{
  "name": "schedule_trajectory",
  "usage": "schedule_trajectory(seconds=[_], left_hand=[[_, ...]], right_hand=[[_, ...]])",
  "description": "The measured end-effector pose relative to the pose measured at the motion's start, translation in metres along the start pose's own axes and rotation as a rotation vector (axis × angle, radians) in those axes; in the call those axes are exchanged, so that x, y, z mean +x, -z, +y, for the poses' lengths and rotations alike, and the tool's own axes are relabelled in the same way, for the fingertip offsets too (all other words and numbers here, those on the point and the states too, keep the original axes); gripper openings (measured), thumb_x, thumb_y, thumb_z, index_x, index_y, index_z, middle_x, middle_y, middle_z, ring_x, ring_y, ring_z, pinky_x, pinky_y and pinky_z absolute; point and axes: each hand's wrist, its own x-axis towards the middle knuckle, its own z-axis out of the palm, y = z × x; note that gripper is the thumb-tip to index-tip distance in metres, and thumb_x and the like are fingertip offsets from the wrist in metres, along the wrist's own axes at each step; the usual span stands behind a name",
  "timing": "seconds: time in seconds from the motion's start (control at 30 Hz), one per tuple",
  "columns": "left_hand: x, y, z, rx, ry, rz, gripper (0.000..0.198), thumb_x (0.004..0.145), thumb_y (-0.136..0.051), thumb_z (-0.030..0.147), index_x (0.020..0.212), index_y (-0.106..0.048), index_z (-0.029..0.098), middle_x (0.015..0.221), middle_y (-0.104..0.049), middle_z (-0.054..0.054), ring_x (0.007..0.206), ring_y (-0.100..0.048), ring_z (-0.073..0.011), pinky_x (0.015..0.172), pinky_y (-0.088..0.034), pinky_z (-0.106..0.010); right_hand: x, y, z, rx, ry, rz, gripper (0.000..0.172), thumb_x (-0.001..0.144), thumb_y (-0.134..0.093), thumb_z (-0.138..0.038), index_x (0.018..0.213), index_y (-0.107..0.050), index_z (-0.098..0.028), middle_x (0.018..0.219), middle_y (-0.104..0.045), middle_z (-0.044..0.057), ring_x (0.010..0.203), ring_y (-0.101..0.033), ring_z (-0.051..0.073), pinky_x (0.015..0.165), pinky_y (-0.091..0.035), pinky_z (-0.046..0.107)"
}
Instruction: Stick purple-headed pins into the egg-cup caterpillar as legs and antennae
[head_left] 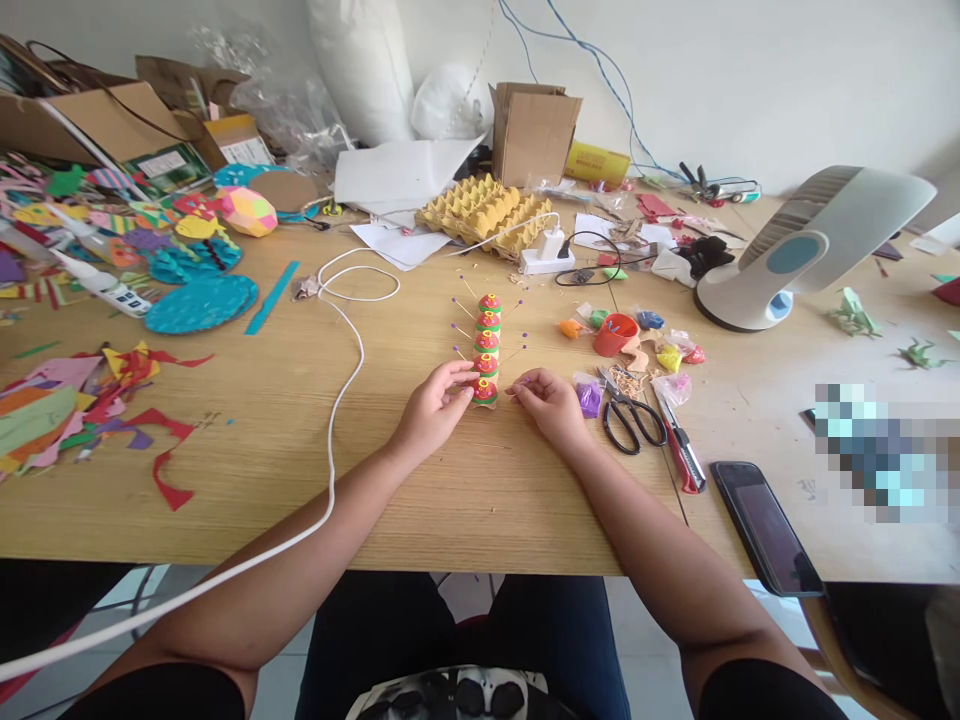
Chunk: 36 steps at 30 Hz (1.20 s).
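A strip of egg carton decorated as a caterpillar (487, 342) lies lengthwise in front of me, its bumps covered in red, green and yellow clay. Thin sticks with purple ball tips poke out from both its sides. My left hand (437, 404) holds the near end from the left, thumb and fingers against the bumps. On the other side, my right hand (551, 405) is closed in a pinch close to the caterpillar. A thin toothpick with a purple tip seems to be between those fingertips, mostly hidden.
Right of my hand are purple clay (589, 399), black scissors (634, 415), a utility knife (682, 445), a red cup (616, 335) and a phone (766, 527). A white fan (806, 255) stands behind. Paper scraps (56, 410) lie left; a white cable (332, 470) crosses my left arm.
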Motion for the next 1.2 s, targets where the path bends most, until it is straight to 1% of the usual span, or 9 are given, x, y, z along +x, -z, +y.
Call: schedule_trajectory(seconds=[0.13, 0.33, 0.8, 1.07, 1.2], left_hand=[[-0.0006, -0.0002, 0.0012, -0.003, 0.005, -0.004, 0.039, 0.092, -0.062, 0.03, 0.129, -0.054, 0.019, 0.128, -0.067, -0.014, 0.122, -0.064, -0.0243, 0.095, -0.053, -0.037], [-0.0009, -0.0007, 0.0026, -0.016, 0.012, -0.012, 0.038, 0.092, -0.061, 0.029, 0.129, -0.054, 0.019, 0.128, -0.067, -0.014, 0.123, -0.063, -0.0238, 0.097, -0.053, -0.037], [-0.0012, -0.0014, 0.0021, -0.044, 0.029, -0.003, 0.037, 0.089, -0.064, 0.029, 0.124, -0.056, 0.02, 0.127, -0.068, -0.014, 0.123, -0.063, -0.0253, 0.1, -0.054, -0.04], [-0.0015, -0.0013, 0.0044, -0.041, 0.044, -0.004, 0.037, 0.089, -0.065, 0.03, 0.122, -0.056, 0.02, 0.127, -0.068, -0.014, 0.124, -0.063, -0.0256, 0.102, -0.052, -0.042], [-0.0014, -0.0011, 0.0036, -0.033, 0.052, -0.005, 0.037, 0.089, -0.065, 0.03, 0.123, -0.056, 0.019, 0.128, -0.067, -0.014, 0.125, -0.062, -0.0258, 0.103, -0.052, -0.042]], right_hand=[[-0.0014, -0.0005, -0.0023, -0.012, -0.003, 0.002, 0.022, 0.076, -0.073, -0.039, 0.083, -0.06, -0.022, 0.081, -0.073, 0.003, 0.072, -0.067, 0.016, 0.07, -0.053, 0.03], [-0.0016, -0.0006, -0.0027, -0.016, 0.008, -0.005, 0.023, 0.076, -0.073, -0.04, 0.083, -0.061, -0.022, 0.082, -0.074, 0.003, 0.072, -0.067, 0.016, 0.07, -0.053, 0.03], [-0.0018, -0.0012, -0.0027, -0.057, -0.002, 0.014, 0.027, 0.075, -0.075, -0.045, 0.08, -0.062, -0.022, 0.076, -0.072, 0.002, 0.072, -0.067, 0.017, 0.067, -0.053, 0.03], [-0.0031, -0.0016, -0.001, -0.121, 0.052, 0.01, 0.019, 0.078, -0.072, -0.039, 0.081, -0.064, -0.022, 0.076, -0.071, 0.002, 0.07, -0.065, 0.017, 0.065, -0.049, 0.029], [-0.0036, -0.0014, -0.0009, -0.157, 0.063, 0.01, 0.019, 0.079, -0.071, -0.04, 0.081, -0.065, -0.022, 0.076, -0.071, 0.002, 0.07, -0.065, 0.017, 0.065, -0.049, 0.029]])
